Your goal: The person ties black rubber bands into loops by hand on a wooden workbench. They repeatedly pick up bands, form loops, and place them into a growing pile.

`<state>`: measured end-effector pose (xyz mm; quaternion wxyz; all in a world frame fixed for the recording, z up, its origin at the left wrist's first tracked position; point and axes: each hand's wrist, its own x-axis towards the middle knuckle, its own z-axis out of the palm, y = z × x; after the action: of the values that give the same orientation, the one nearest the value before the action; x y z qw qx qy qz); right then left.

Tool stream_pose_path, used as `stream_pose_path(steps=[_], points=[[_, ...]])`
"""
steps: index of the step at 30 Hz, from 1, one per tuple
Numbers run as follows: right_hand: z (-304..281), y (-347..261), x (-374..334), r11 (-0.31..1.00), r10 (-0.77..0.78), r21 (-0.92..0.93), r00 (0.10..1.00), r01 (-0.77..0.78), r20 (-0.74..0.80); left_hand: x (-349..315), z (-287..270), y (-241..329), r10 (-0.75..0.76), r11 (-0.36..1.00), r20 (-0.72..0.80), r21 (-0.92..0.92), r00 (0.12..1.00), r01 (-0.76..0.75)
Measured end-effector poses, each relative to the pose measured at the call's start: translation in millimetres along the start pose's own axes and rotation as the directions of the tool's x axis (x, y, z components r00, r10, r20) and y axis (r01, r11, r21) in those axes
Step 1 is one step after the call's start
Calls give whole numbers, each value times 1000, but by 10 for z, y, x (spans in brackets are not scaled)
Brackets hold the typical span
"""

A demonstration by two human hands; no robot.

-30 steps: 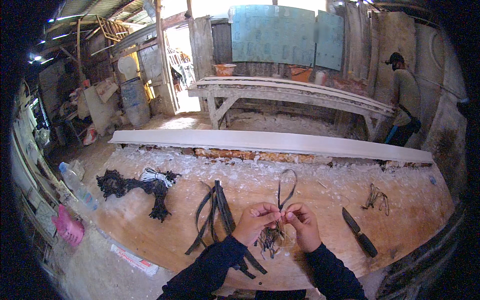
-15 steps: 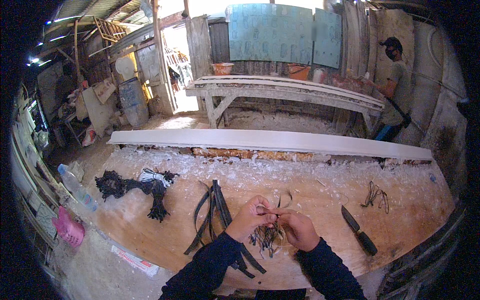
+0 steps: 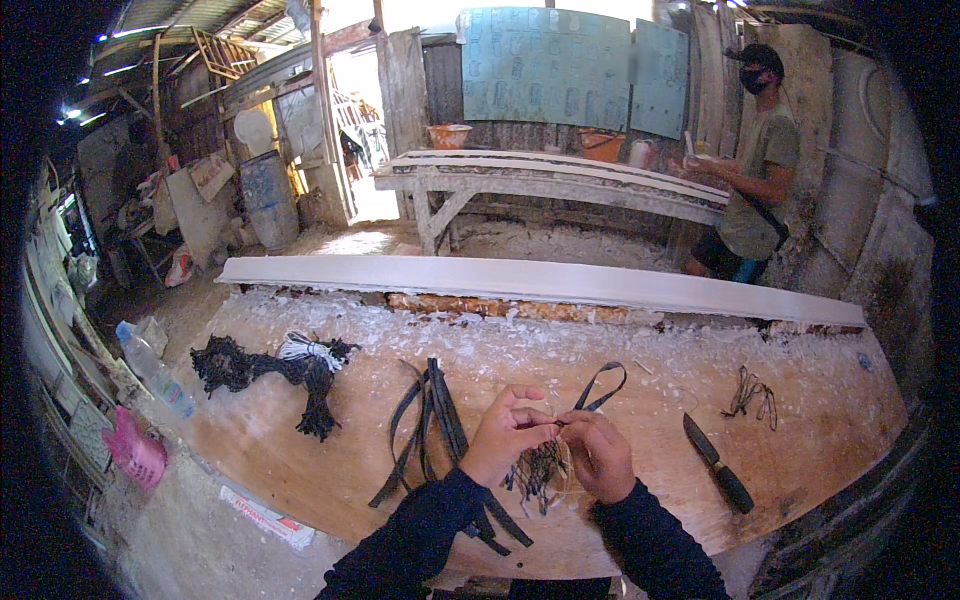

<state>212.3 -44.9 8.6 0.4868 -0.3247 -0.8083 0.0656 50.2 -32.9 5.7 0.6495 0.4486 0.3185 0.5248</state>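
Observation:
Both hands meet over the near middle of the wooden table, fingertips almost touching. My left hand (image 3: 505, 437) is closed in a pinch at one end of a thin black strip (image 3: 608, 372). Also pinching it is my right hand (image 3: 598, 460), and the strip's loop stands up beyond these fingers. The exact spot where they grip is partly hidden. Below the hands lies a bunch of thin dark cords (image 3: 538, 482). Several flat black straps (image 3: 438, 420) lie just left of my left hand. A black-handled knife (image 3: 718, 462) rests to the right, its blade pointing away from me.
Bundles of black cord (image 3: 318, 395) and a white cord bundle (image 3: 310, 347) lie at left. A small cord tangle (image 3: 750, 392) sits at right. A long white moulding (image 3: 540, 279) spans the table's far edge. Beyond, a person (image 3: 757, 170) stands beside another bench (image 3: 470, 184).
The black strip's loop has opened out and swung right above my right hand. My hands stay nearly in place. The other person has moved left and turned along the far bench.

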Motion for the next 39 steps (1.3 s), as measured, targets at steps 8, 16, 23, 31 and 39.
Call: stream_pose_path(steps=[8, 16, 23, 31, 39], points=[[68, 0, -64, 907, 317, 303, 948, -293, -32, -10, 87, -137, 400, 857, 13, 348, 916, -380], [99, -56, -47, 458, 603, 737, 783, -497, 154, -77, 60, -126, 620, 385, 254, 726, 742, -570], [6, -5, 21, 18, 670, 792, 596, -610, 443, -25, 108, -181, 432, 840, 83, 325, 898, -434], [28, 35, -33, 298, 691, 740, 671, -602, 268, -46, 117, -135, 370, 873, 100, 304, 924, -382], [29, -56, -45, 880, 418, 290, 904, -377, -91, -33, 66, -122, 336, 859, 68, 387, 939, -336]])
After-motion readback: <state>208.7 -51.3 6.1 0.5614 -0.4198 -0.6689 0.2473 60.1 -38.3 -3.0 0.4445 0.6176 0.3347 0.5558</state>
